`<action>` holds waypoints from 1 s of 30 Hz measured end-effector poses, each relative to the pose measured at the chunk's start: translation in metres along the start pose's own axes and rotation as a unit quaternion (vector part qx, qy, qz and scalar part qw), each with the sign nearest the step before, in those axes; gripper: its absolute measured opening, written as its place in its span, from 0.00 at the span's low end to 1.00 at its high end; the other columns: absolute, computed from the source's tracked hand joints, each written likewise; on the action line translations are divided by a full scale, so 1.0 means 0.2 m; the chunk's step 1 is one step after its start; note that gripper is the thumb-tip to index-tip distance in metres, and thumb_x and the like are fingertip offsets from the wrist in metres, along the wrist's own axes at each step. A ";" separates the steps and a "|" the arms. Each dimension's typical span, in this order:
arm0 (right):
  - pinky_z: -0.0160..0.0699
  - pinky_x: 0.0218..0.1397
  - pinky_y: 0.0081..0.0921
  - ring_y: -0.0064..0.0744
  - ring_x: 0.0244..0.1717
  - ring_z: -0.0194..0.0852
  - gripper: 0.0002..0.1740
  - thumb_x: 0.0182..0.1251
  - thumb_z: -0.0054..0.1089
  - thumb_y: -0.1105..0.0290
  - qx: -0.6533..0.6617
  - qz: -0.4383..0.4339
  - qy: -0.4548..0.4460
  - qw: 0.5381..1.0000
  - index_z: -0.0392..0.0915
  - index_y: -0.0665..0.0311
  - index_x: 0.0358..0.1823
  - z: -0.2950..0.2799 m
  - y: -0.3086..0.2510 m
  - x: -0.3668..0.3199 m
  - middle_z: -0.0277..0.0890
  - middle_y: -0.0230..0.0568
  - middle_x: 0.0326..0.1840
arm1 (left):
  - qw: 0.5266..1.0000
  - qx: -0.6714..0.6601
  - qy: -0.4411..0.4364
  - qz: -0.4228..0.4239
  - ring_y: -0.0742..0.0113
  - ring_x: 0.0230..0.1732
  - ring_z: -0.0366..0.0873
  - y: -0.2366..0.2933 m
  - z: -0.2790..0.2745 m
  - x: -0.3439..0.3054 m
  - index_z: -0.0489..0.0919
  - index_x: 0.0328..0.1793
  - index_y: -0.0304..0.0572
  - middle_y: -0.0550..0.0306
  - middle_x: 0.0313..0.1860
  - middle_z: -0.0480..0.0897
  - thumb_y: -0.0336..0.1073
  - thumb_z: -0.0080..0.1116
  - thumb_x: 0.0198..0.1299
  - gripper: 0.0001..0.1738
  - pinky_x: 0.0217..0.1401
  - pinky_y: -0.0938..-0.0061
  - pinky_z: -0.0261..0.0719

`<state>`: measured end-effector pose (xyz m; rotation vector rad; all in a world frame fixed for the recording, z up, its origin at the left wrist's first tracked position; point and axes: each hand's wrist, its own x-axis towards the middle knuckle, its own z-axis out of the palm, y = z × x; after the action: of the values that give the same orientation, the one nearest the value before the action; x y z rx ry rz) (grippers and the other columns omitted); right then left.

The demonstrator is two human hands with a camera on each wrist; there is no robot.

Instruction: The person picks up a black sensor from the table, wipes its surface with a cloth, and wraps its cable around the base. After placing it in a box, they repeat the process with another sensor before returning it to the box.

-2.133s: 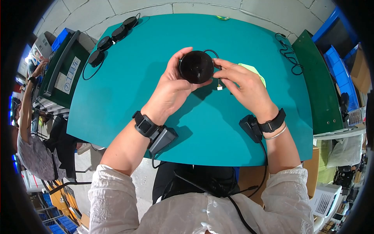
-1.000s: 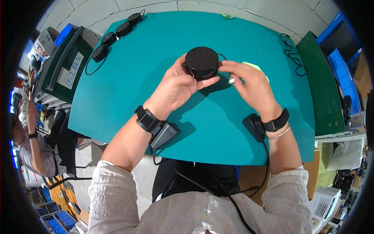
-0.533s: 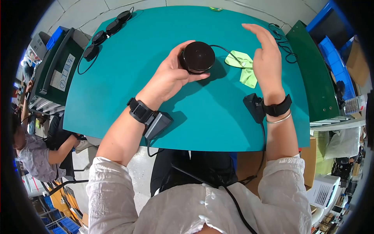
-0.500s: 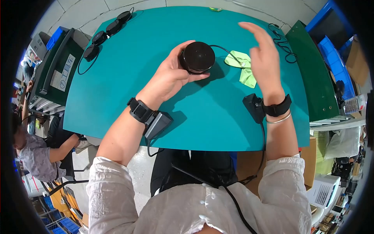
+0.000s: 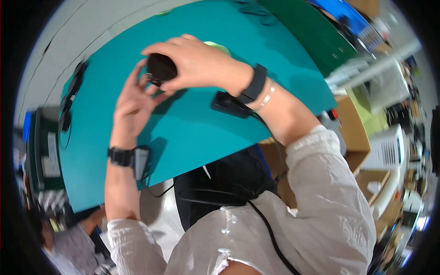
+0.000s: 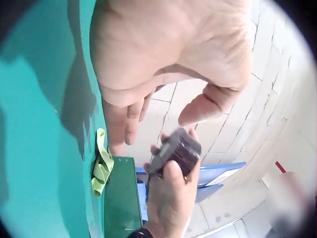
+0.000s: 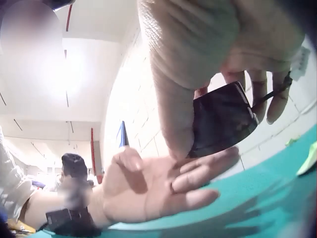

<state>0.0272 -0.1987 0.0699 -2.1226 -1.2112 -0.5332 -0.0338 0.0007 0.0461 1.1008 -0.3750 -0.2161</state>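
Note:
A black, round, puck-shaped device (image 5: 161, 69) is raised above the teal table (image 5: 197, 123) on its left side. My right hand (image 5: 199, 64) grips it from the right, thumb on one side and fingers on the other. From the device runs a short black cable (image 7: 271, 95) ending in a white connector (image 7: 300, 64), seen in the right wrist view. My left hand (image 5: 133, 107) is just below and left of the device, palm up, its fingers extended and the thumb apart. In the left wrist view a gap separates the left thumb from the device (image 6: 177, 151).
Several more black round devices (image 5: 72, 91) line the table's left edge. A light green cloth (image 5: 217, 46) lies behind my right hand. Black cable (image 5: 254, 10) is at the far edge, beside a dark green panel (image 5: 293, 27). Another person (image 5: 78, 250) is at lower left.
My right hand has come across from the right and taken the device; the left hand, which held it, has let go. The head view has turned, and both hands appear further left.

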 end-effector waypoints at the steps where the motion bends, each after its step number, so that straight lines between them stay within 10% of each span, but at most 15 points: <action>1: 0.67 0.60 0.36 0.45 0.52 0.75 0.39 0.42 0.73 0.55 -0.017 0.026 0.029 0.999 0.73 0.52 0.61 -0.10 -0.02 -0.01 0.80 0.46 0.45 | 1.000 -0.009 0.003 -0.005 0.42 0.69 0.67 0.02 0.01 0.01 0.49 0.78 0.36 0.37 0.69 0.64 0.33 0.52 0.40 0.52 0.69 0.42 0.65; 6: 0.80 0.51 0.35 0.48 0.44 0.83 0.32 0.47 0.75 0.56 -0.071 0.091 0.152 0.982 0.77 0.59 0.54 -0.64 -0.03 -0.20 0.82 0.49 0.43 | 0.997 0.034 0.025 -0.064 0.45 0.69 0.67 0.10 0.02 0.05 0.50 0.78 0.32 0.36 0.73 0.60 0.35 0.51 0.41 0.52 0.69 0.50 0.68; 8: 0.74 0.49 0.22 0.24 0.44 0.71 0.33 0.49 0.65 0.78 -0.106 0.161 0.121 0.974 0.70 0.57 0.61 -0.94 -0.23 -0.41 0.71 0.35 0.46 | 0.997 0.060 0.032 -0.044 0.46 0.64 0.71 0.08 0.00 0.02 0.52 0.77 0.29 0.35 0.71 0.63 0.36 0.51 0.42 0.50 0.63 0.54 0.71; 11: 0.76 0.54 0.27 0.30 0.48 0.74 0.35 0.50 0.71 0.75 -0.217 0.172 0.117 0.954 0.68 0.57 0.62 -1.21 -0.26 -0.78 0.72 0.38 0.49 | 0.994 0.053 0.051 -0.078 0.52 0.59 0.71 0.07 -0.01 0.03 0.53 0.77 0.27 0.38 0.70 0.64 0.35 0.51 0.45 0.48 0.59 0.63 0.70; 14: 0.75 0.58 0.33 0.41 0.53 0.79 0.39 0.46 0.77 0.64 -0.147 0.473 0.101 0.863 0.71 0.59 0.62 -1.36 -0.31 -1.25 0.79 0.48 0.52 | 0.993 0.038 0.051 -0.095 0.57 0.56 0.69 0.05 -0.05 0.02 0.53 0.77 0.27 0.42 0.67 0.67 0.33 0.51 0.47 0.46 0.58 0.68 0.68; 24: 0.73 0.61 0.39 0.55 0.58 0.75 0.49 0.38 0.79 0.53 -0.162 0.825 -0.006 0.542 0.65 0.56 0.65 -1.01 0.03 -3.02 0.78 0.55 0.55 | 0.991 -0.004 0.047 -0.128 0.56 0.58 0.70 0.03 -0.24 0.01 0.50 0.77 0.25 0.41 0.62 0.70 0.24 0.47 0.55 0.41 0.64 0.69 0.71; 30: 0.73 0.63 0.42 0.56 0.58 0.74 0.48 0.37 0.80 0.59 -0.203 0.808 -0.123 0.539 0.65 0.52 0.65 -0.77 0.21 -3.16 0.75 0.58 0.55 | 0.985 -0.074 0.068 -0.138 0.55 0.64 0.70 0.03 -0.30 0.01 0.44 0.79 0.29 0.38 0.67 0.68 0.16 0.41 0.58 0.41 0.66 0.69 0.72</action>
<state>-0.2548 -0.7099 -0.2222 -2.6243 1.1891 0.4433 -0.0085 0.0527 0.0280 1.0110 -0.0817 -0.4052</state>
